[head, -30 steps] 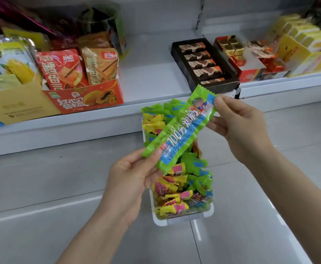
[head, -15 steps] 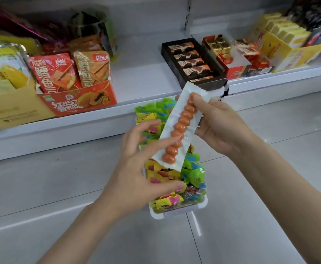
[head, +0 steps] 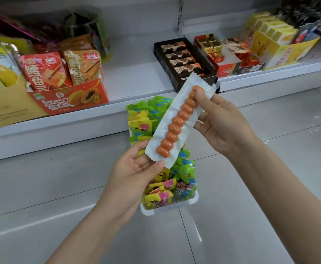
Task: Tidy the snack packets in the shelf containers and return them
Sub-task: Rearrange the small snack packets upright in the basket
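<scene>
We hold a long white plastic snack packet with an orange beaded strip showing, tilted. Our left hand pinches its lower end, our right hand grips the upper end. Below it, a white plastic container of green and yellow packets sits on the grey floor, beside the white shelf.

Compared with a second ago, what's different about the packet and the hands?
The long packet has been flipped from its green printed face to its clear white back, showing orange pieces. The left hand let go mid-turn and now pinches the lower end again. The right hand kept the top end; the container stayed put.
</scene>
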